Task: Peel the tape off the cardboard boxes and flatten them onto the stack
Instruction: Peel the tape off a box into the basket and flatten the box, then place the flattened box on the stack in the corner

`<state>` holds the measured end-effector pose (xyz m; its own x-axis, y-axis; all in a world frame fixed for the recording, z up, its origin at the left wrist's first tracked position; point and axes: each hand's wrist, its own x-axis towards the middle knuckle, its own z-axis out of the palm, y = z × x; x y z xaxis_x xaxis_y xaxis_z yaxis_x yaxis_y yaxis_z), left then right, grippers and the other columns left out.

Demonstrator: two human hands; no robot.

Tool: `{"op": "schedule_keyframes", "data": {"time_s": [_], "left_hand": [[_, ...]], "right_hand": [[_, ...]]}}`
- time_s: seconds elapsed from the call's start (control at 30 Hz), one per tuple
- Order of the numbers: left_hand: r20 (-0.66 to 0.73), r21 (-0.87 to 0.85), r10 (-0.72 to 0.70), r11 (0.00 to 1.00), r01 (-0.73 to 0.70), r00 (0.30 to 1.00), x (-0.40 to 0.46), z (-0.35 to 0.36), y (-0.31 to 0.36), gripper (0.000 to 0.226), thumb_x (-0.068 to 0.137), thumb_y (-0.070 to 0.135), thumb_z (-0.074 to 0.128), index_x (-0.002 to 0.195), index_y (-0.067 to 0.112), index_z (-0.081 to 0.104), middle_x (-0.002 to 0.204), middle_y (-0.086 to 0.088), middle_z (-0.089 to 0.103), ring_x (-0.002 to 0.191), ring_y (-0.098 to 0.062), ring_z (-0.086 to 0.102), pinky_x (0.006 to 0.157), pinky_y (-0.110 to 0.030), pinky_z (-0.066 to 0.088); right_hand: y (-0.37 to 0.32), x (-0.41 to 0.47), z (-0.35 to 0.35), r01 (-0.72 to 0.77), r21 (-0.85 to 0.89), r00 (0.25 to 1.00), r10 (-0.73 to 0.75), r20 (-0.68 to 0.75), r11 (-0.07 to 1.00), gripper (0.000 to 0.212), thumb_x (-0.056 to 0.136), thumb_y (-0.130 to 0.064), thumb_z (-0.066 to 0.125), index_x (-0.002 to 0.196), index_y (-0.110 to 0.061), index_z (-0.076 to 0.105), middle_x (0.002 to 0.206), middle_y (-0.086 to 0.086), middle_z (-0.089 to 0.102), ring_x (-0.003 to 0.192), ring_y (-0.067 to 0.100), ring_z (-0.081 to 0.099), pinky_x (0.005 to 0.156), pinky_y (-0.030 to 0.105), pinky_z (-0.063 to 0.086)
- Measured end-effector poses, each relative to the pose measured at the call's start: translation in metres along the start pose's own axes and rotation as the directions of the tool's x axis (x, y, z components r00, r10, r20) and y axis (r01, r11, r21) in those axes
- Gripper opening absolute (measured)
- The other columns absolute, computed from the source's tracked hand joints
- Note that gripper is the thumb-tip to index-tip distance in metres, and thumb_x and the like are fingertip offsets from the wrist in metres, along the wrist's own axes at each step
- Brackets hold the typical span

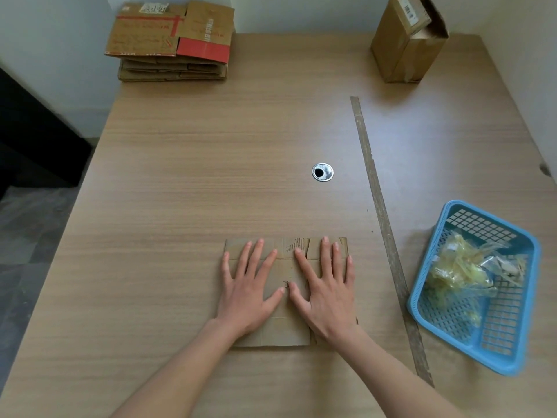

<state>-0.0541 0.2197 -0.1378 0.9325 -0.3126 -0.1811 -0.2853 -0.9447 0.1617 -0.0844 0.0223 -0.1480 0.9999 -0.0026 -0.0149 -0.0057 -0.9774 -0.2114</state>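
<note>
A flattened brown cardboard box [284, 268] lies on the wooden table [196, 161] near the front middle. My left hand [248, 292] presses flat on its left half with fingers spread. My right hand [327, 292] presses flat on its right half, fingers straight. A torn patch shows on the box's far edge. The stack of flattened boxes [171, 43] sits at the table's far left corner, its top sheet marked with red tape. An upright, unflattened box [407, 40] with an open top stands at the far right.
A blue plastic basket [509, 336] holding crumpled peeled tape [461, 267] sits at the right edge. A long wooden strip [382, 215] runs front to back between basket and box. A metal cable grommet [322, 172] is set in the tabletop.
</note>
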Motion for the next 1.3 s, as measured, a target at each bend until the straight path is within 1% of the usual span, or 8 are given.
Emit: {"op": "schedule_keyframes", "data": {"time_s": [0.17, 0.23, 0.4, 0.6, 0.77, 0.87, 1.0, 1.3], "left_hand": [[0.063, -0.050, -0.068, 0.996, 0.071, 0.996, 0.000, -0.015, 0.005, 0.080, 0.090, 0.079, 0.029, 0.159, 0.049, 0.001, 0.167, 0.003, -0.027, 0.151, -0.015, -0.029, 0.119, -0.060, -0.016], [0.012, -0.103, -0.207, 0.973, 0.207, 0.978, -0.009, -0.021, 0.012, 0.081, 0.088, 0.079, 0.043, 0.154, 0.054, 0.005, 0.167, -0.005, -0.025, 0.153, -0.024, -0.025, 0.118, -0.063, -0.012], [0.050, -0.218, -0.532, 0.820, 0.529, 0.846, -0.040, -0.025, 0.036, 0.083, 0.080, 0.080, 0.055, 0.154, 0.054, 0.026, 0.162, -0.017, 0.008, 0.149, -0.033, 0.012, 0.114, -0.061, 0.025], [0.072, -0.438, -0.659, 0.654, 0.617, 0.749, -0.044, -0.031, 0.037, 0.094, 0.057, 0.065, 0.088, 0.143, 0.051, 0.050, 0.139, -0.009, 0.032, 0.127, -0.033, 0.034, 0.110, -0.045, 0.033], [0.042, -0.542, -0.648, 0.625, 0.562, 0.761, -0.059, -0.042, 0.020, 0.098, 0.054, 0.055, 0.094, 0.142, 0.047, 0.053, 0.124, -0.004, 0.027, 0.117, -0.028, 0.032, 0.109, -0.036, 0.031], [0.001, -0.566, -0.651, 0.625, 0.537, 0.759, -0.066, -0.070, -0.003, 0.099, 0.054, 0.056, 0.094, 0.143, 0.047, 0.052, 0.123, -0.002, 0.027, 0.118, -0.026, 0.031, 0.109, -0.034, 0.032], [-0.072, -0.538, -0.623, 0.681, 0.496, 0.779, -0.076, -0.123, -0.054, 0.102, 0.054, 0.059, 0.093, 0.146, 0.046, 0.049, 0.130, -0.004, 0.030, 0.123, -0.025, 0.033, 0.107, -0.033, 0.036], [-0.217, -0.413, -0.610, 0.765, 0.495, 0.762, -0.144, -0.262, -0.238, 0.104, 0.063, 0.067, 0.085, 0.152, 0.046, 0.037, 0.129, -0.004, 0.030, 0.117, -0.023, 0.036, 0.094, -0.036, 0.048]], "right_hand": [[0.012, 0.012, -0.022, -0.019, 0.248, 0.967, -0.045, 0.252, 0.969, 0.065, 0.103, -0.059, 0.026, 0.154, -0.051, -0.013, 0.164, 0.003, -0.032, 0.147, 0.017, -0.038, 0.121, 0.051, -0.018], [0.025, 0.010, -0.034, -0.051, 0.384, 0.971, -0.045, 0.236, 0.922, 0.076, 0.103, -0.047, 0.043, 0.157, -0.045, -0.011, 0.165, 0.000, -0.028, 0.149, 0.013, -0.031, 0.125, 0.045, -0.010], [0.040, -0.034, -0.044, -0.167, 0.195, 0.970, 0.126, 0.207, 0.967, 0.084, 0.092, -0.069, 0.047, 0.158, -0.045, 0.002, 0.169, 0.005, -0.010, 0.156, 0.017, -0.006, 0.127, 0.043, 0.003], [0.025, -0.044, -0.047, -0.234, 0.439, 0.958, 0.129, 0.256, 0.868, 0.082, 0.078, -0.049, 0.077, 0.149, -0.051, 0.035, 0.168, -0.002, 0.000, 0.155, 0.019, 0.002, 0.124, 0.039, 0.013], [0.010, -0.031, -0.061, -0.209, 0.529, 0.965, 0.086, 0.248, 0.822, 0.080, 0.077, -0.031, 0.082, 0.142, -0.053, 0.041, 0.166, -0.011, -0.001, 0.155, 0.017, 0.007, 0.117, 0.034, 0.032], [-0.020, -0.012, -0.082, -0.193, 0.506, 0.965, 0.069, 0.255, 0.841, 0.082, 0.073, -0.044, 0.081, 0.143, -0.053, 0.039, 0.165, -0.010, 0.002, 0.154, 0.016, 0.012, 0.111, 0.040, 0.042], [-0.085, 0.019, -0.114, -0.130, 0.477, 0.979, 0.037, 0.201, 0.869, 0.086, 0.070, -0.050, 0.083, 0.145, -0.049, 0.040, 0.166, -0.001, 0.008, 0.153, 0.017, 0.015, 0.113, 0.037, 0.036], [-0.314, 0.063, -0.163, 0.054, 0.422, 0.994, -0.089, 0.064, 0.905, 0.088, 0.072, -0.053, 0.082, 0.147, -0.047, 0.038, 0.164, 0.004, 0.008, 0.148, 0.025, 0.018, 0.113, 0.040, 0.036]]}}
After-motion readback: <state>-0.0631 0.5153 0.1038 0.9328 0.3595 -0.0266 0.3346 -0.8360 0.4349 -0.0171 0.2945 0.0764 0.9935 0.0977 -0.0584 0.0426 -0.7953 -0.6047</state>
